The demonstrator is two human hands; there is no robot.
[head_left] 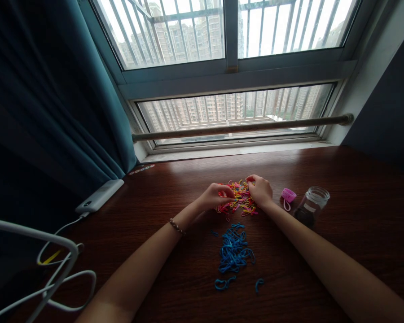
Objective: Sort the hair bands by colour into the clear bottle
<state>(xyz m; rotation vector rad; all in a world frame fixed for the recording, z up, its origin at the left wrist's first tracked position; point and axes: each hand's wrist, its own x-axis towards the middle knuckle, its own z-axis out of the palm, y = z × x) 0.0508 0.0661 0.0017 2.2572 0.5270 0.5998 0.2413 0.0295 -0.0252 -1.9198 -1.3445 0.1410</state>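
Observation:
A pile of red, yellow and pink bands (pixel 240 196) lies on the dark wooden table between my two hands. My left hand (pixel 217 196) reaches over the pile's left side, thumb and fingers curved towards each other; whatever is between the tips is too small to make out. At the pile's right edge is my right hand (pixel 260 189), its fingers pinched together with something too small to name. Nearer to me lies a heap of blue bands (pixel 234 249), with a few loose blue ones around it.
Right of my right hand are a pink lid with a loop (pixel 288 195) and a clear jar (pixel 313 204) with dark contents. A white power bank (pixel 100 196) and white cables (pixel 62 273) lie left, beside a blue curtain (pixel 97 112). A window and rail stand behind the table (pixel 366 197).

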